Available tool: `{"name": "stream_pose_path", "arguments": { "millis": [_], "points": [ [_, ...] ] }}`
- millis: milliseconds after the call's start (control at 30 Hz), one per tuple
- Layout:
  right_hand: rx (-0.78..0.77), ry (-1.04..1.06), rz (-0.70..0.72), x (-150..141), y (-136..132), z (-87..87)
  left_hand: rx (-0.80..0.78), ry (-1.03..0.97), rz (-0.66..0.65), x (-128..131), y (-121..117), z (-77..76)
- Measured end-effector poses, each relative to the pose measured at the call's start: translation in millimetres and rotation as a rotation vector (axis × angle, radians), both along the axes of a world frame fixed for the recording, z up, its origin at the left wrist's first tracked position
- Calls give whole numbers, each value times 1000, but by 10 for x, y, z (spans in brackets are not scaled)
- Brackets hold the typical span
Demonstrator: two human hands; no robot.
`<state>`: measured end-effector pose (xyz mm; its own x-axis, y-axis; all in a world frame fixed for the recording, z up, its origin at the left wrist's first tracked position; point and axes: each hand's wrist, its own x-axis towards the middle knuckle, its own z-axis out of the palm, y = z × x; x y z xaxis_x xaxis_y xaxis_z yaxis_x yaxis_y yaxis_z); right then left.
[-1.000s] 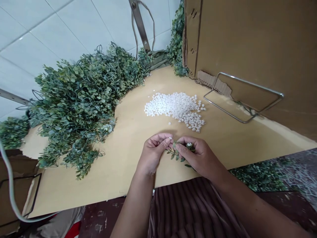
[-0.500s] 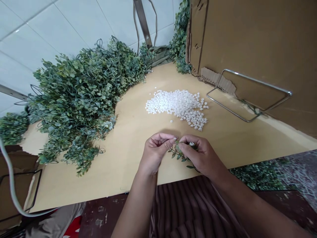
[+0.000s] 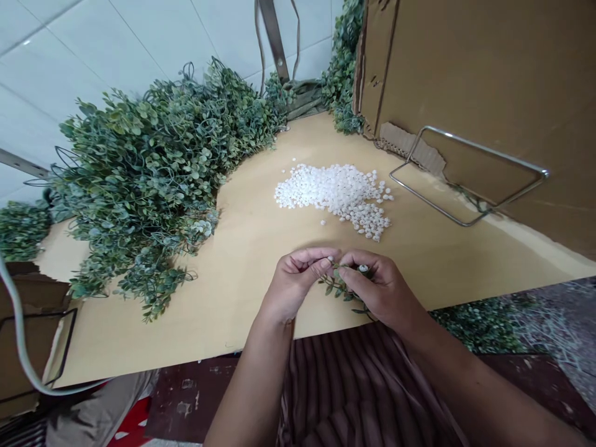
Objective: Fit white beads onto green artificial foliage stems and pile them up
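My left hand (image 3: pixel 298 276) is closed in a pinch, with a small white bead (image 3: pixel 330 259) between thumb and forefinger. Close against it, my right hand (image 3: pixel 375 279) grips a sprig of artificial greenery (image 3: pixel 342 288), whose leaves hang below the fingers. Another white bead (image 3: pixel 363 268) shows by the right forefinger, on or beside the sprig. The two hands' fingertips nearly meet at the pinched bead; whether bead and stem touch is too small to tell. Beyond the hands, a loose heap of white beads (image 3: pixel 335 189) lies on the tan board (image 3: pixel 251 261).
A large pile of artificial greenery (image 3: pixel 153 167) covers the board's left side. At the right stands a cardboard box (image 3: pixel 479 74), with a bent metal wire frame (image 3: pixel 484 147) before it. A pale cable (image 3: pixel 21 335) curves at the far left. More greenery (image 3: pixel 479 326) lies below the board's right edge.
The view has shifted slightly. Both hands keep nearly the same hold, with the pinched bead and sprig still between them.
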<state>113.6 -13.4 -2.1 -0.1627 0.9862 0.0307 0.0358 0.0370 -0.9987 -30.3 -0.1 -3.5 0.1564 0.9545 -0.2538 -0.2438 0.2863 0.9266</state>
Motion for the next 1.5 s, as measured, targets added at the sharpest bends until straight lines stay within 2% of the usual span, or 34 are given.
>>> {"name": "stream_pose_path", "arguments": {
  "millis": [667, 967, 1500],
  "points": [
    [-42, 1, -19, 16, -27, -4, 22, 13, -20, -11, 12, -15],
    [-22, -20, -22, 17, -24, 4, 10, 90, -35, -24, 4, -22],
    [-38, -18, 8, 34, -20, -16, -7, -22, -58, -14, 13, 6]
  ]
}}
